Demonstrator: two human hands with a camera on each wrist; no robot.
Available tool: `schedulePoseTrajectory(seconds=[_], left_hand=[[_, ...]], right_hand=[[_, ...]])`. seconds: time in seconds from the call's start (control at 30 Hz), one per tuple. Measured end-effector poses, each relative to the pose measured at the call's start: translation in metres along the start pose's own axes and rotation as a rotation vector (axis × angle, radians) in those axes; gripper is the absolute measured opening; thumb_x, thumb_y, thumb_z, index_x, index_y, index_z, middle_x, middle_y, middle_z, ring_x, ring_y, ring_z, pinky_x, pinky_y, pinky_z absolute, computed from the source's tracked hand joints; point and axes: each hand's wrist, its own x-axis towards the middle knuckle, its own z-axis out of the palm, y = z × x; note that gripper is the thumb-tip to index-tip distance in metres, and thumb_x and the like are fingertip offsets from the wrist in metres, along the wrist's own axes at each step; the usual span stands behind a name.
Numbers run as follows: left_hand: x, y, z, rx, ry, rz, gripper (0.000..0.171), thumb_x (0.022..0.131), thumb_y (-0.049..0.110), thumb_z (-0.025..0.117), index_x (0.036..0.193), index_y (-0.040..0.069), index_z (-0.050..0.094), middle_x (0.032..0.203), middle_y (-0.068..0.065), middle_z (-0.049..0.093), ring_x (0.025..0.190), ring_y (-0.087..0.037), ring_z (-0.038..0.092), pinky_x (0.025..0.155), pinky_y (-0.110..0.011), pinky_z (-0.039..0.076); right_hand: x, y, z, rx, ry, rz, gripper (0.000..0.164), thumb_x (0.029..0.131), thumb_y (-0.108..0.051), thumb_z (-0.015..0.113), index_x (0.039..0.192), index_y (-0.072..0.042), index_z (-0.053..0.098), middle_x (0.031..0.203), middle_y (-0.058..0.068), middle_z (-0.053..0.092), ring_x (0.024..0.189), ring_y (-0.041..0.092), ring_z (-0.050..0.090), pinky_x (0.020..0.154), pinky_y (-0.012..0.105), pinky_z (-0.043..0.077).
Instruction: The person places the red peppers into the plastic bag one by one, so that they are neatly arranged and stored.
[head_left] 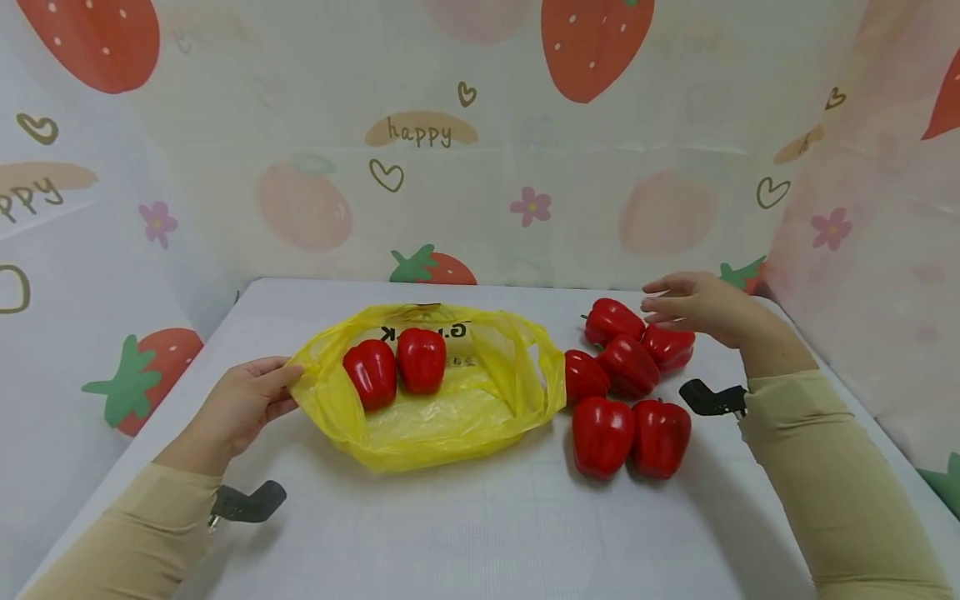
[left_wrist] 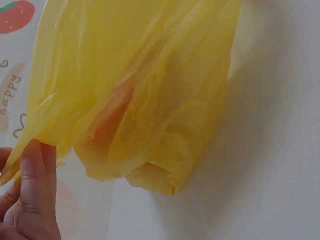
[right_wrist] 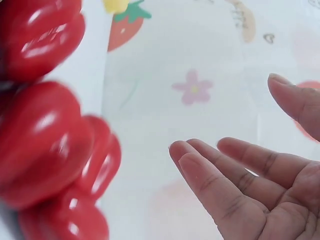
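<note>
A yellow plastic bag point(head_left: 450, 425) lies with its mouth spread on the table, and two red bell peppers point(head_left: 422, 361) are inside it. My left hand point(head_left: 243, 400) pinches the bag's left edge between thumb and fingers; the left wrist view shows the yellow film point(left_wrist: 165, 100) stretched from the fingertips. To the right of the bag sits a pile of several red bell peppers point(head_left: 628, 367). Above the back of that pile is my right hand point(head_left: 701, 307), its fingers extended and nothing in them. In the right wrist view the palm point(right_wrist: 295, 215) is apart from the peppers point(right_wrist: 45, 145).
The white table point(head_left: 480, 533) carries the bag and the peppers. Cloth walls point(head_left: 570, 150) printed with strawberries, hearts and flowers stand behind and on both sides. A dark wrist camera mount point(head_left: 249, 502) juts from the left sleeve, another point(head_left: 712, 398) from the right.
</note>
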Motion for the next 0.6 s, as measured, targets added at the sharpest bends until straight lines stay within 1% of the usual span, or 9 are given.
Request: schedulePoseTrajectory(seconds=[0.13,0.3,0.43,0.6], left_hand=[[-0.001,-0.001,-0.002,-0.023,-0.001,0.006,0.063,0.088,0.044,0.054,0.133,0.000,0.043,0.106,0.000,0.058,0.085,-0.009,0.062,0.078,-0.022,0.051],[0.000,-0.001,-0.004,-0.036,-0.011,0.021,0.063,0.088,0.043,0.055,0.132,0.000,0.043,0.099,0.006,0.059,0.084,-0.008,0.062,0.078,-0.021,0.051],[0.001,-0.002,-0.003,-0.034,-0.017,0.025,0.064,0.088,0.044,0.056,0.132,0.000,0.043,0.099,0.006,0.060,0.085,-0.009,0.062,0.078,-0.022,0.051],[0.001,-0.002,-0.003,-0.025,-0.012,0.021,0.064,0.088,0.044,0.055,0.132,0.001,0.043,0.100,0.005,0.060,0.085,-0.009,0.062,0.078,-0.021,0.051]], right_hand=[[-0.008,0.013,-0.007,0.015,-0.001,0.029,0.063,0.090,-0.035,0.055,0.137,0.001,0.032,0.132,0.027,0.042,0.117,0.037,0.048,0.095,0.042,0.042],[-0.016,0.028,-0.011,0.025,0.013,0.064,0.065,0.090,-0.038,0.056,0.137,0.001,0.032,0.132,0.026,0.043,0.116,0.036,0.049,0.093,0.039,0.044],[-0.022,0.040,-0.012,0.048,0.029,0.069,0.066,0.089,-0.036,0.057,0.136,0.002,0.033,0.131,0.027,0.044,0.112,0.035,0.053,0.090,0.036,0.047],[-0.030,0.054,-0.007,0.055,0.021,0.080,0.067,0.089,-0.036,0.058,0.135,0.006,0.033,0.126,0.028,0.047,0.105,0.030,0.058,0.086,0.034,0.049]])
